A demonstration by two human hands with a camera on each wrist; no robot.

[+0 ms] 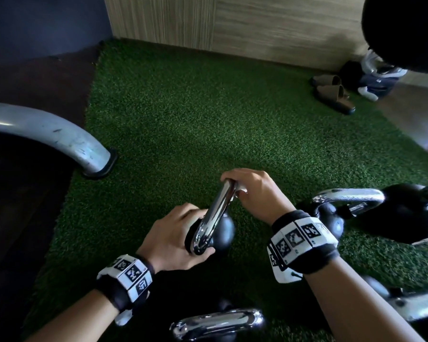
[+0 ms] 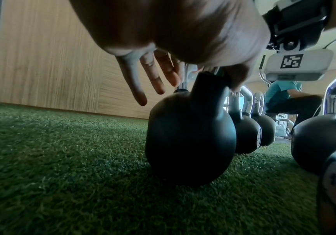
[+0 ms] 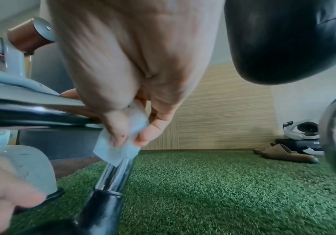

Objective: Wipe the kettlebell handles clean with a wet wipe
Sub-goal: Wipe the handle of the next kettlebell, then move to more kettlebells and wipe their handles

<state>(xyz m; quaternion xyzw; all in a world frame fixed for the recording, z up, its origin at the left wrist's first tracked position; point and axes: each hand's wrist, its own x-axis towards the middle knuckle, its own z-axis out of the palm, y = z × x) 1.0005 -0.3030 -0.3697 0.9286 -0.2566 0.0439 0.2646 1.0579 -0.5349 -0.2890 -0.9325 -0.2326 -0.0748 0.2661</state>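
A small black kettlebell (image 1: 223,230) with a chrome handle (image 1: 216,208) stands on green turf (image 1: 183,107) in the middle of the head view. My left hand (image 1: 173,238) holds the near end of the handle, thumb hooked under it. In the left wrist view its fingers (image 2: 134,82) hang straight beside the ball (image 2: 189,139). My right hand (image 1: 252,193) is at the far end of the handle. There its thumb and fingers pinch a white wet wipe (image 3: 114,151) round the top of the chrome leg (image 3: 112,176).
Several more kettlebells stand close by: a large one (image 1: 405,213) at the right and one (image 1: 218,322) at my near side. A grey machine leg (image 1: 59,134) meets the floor at the left. Brown sandals (image 1: 334,95) lie by the wooden wall (image 1: 257,25). A seated person (image 2: 283,98) is behind.
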